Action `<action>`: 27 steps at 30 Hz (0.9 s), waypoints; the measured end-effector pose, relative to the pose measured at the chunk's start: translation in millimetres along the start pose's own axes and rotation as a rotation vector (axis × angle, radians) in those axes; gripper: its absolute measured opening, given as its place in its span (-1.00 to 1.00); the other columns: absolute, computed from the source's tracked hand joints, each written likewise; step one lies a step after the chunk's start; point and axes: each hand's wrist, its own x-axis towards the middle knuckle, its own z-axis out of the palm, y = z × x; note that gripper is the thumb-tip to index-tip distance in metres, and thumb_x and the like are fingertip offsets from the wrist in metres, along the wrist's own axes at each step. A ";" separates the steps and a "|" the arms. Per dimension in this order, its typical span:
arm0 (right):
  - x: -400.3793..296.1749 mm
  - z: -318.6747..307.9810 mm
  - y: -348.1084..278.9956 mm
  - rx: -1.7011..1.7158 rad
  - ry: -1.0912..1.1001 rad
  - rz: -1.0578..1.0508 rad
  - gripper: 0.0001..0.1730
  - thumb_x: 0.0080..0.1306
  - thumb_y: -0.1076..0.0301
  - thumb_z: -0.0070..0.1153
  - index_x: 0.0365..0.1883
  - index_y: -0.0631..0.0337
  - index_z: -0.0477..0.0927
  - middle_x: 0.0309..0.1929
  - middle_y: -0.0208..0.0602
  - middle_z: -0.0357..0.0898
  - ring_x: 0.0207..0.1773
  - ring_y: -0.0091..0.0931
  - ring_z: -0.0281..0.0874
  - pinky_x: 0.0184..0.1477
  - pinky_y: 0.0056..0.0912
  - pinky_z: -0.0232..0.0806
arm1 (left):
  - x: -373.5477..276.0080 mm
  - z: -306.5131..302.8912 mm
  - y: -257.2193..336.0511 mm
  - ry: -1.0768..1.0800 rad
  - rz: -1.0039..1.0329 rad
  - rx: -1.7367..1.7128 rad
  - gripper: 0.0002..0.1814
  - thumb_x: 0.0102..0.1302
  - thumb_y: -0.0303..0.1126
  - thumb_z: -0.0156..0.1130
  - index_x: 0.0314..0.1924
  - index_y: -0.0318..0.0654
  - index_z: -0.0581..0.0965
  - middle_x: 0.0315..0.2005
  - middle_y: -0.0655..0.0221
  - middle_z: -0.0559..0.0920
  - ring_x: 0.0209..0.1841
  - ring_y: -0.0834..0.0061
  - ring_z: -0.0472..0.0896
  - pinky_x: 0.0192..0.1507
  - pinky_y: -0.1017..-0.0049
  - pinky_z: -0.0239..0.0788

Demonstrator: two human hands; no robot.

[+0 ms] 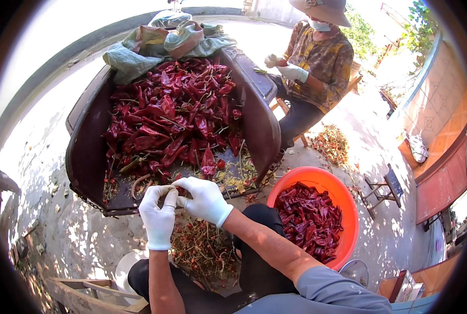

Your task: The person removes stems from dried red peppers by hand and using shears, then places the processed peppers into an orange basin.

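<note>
Both my hands wear white knit gloves and meet at the near edge of a dark metal cart bed. My left hand pinches thumb against fingers, its fingertips at a dried red chili pepper. My right hand holds this pepper, mostly hidden by its fingers. Beyond them, a heap of dried red chili peppers with stems fills much of the bed. To the right, an orange plastic basin contains many red peppers. Between my legs lies a pile of stems and scraps.
A co-worker in a hat, mask and white gloves sits right of the cart, holding a pepper. Woven sacks lie over its far end. Around are another stem pile, a folding stool and a wooden frame.
</note>
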 end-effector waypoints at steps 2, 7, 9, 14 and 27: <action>2.0 -0.5 -1.3 0.047 -0.061 0.055 -0.66 0.18 0.31 0.29 -0.06 0.18 0.63 -0.27 -0.11 0.65 -0.22 -0.21 0.67 -0.18 -0.24 0.49 | 0.4 -1.7 2.6 -0.014 0.063 -0.006 -0.84 0.23 -0.56 0.34 -0.18 -0.44 0.66 -0.31 0.30 0.66 -0.24 0.50 0.60 -0.11 0.52 0.43; 1.5 -2.0 -1.9 0.295 -0.268 0.166 -0.59 0.23 0.22 0.25 0.02 0.21 0.64 -0.22 0.01 0.67 -0.15 -0.15 0.68 -0.12 -0.25 0.47 | -4.3 -10.5 -6.7 -0.074 -0.158 -0.208 -0.83 0.30 -0.54 0.32 -0.13 -0.43 0.67 -0.27 0.43 0.61 -0.28 0.63 0.59 -0.17 0.60 0.42; 0.1 -5.5 4.2 0.344 -0.328 0.200 -0.53 0.25 0.22 0.27 0.08 0.27 0.62 -0.19 -0.01 0.71 -0.15 -0.37 0.71 -0.09 -0.35 0.46 | -2.3 -11.5 -7.5 -0.132 -0.139 -0.183 -0.83 0.35 -0.49 0.29 -0.12 -0.43 0.67 -0.27 0.48 0.60 -0.34 0.69 0.59 -0.26 0.65 0.42; -0.3 -5.3 5.6 0.607 -0.433 0.296 -0.55 0.33 0.21 0.29 0.07 0.35 0.60 -0.31 -0.32 0.71 -0.22 -0.72 0.48 -0.15 -0.48 0.42 | -6.9 -17.0 9.5 -0.149 -0.457 -0.483 -0.80 0.41 -0.41 0.26 -0.03 -0.28 0.67 -0.36 0.50 0.69 -0.43 0.78 0.56 -0.45 0.71 0.38; -0.1 -14.1 -12.5 0.839 -0.620 0.532 -0.68 0.35 0.16 0.31 -0.15 0.24 0.63 -0.41 -0.52 0.62 -0.40 -0.73 0.48 -0.38 -0.59 0.34 | -14.4 -5.2 7.4 -0.050 -0.322 -0.501 -0.88 0.43 -0.45 0.22 -0.18 -0.34 0.66 -0.35 0.44 0.70 -0.35 0.69 0.59 -0.26 0.62 0.44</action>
